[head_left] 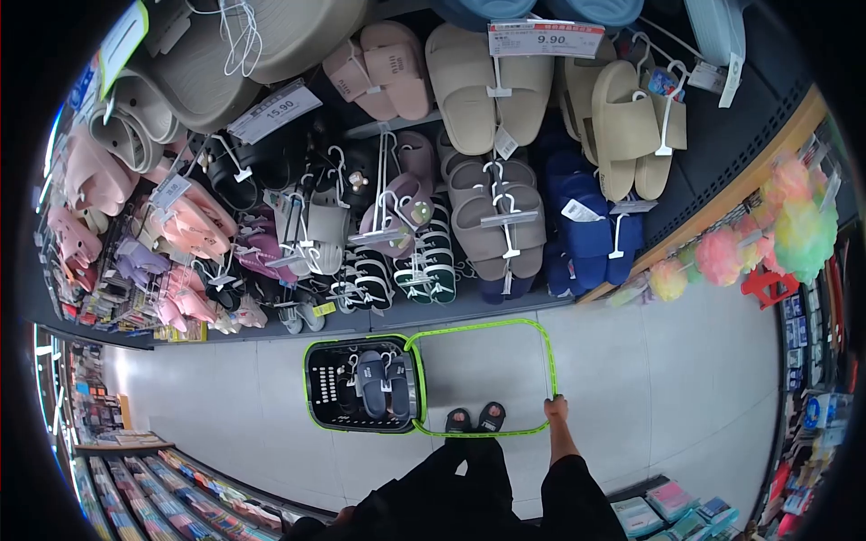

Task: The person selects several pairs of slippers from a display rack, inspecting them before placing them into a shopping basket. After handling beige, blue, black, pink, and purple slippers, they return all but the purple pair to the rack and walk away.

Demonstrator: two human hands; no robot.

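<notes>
My right hand [557,409] is closed around the far end of a long green pull handle [487,325]. That handle joins a black rolling shopping basket [316,397] with a green rim, on the floor to the left of my feet. Inside the basket lies a pair of dark slippers [372,383] on a hanger. Only a small patch of my left hand [345,514] shows low in the view, against my dark clothing; its fingers cannot be made out.
Ahead, a display rack holds hanging slippers, among them beige slides [622,135], grey slides [498,225] and blue slides [591,216]. Colourful bath puffs [720,255] hang at the right. Shelves of packaged goods [171,496] stand lower left, with more packages [672,500] at lower right.
</notes>
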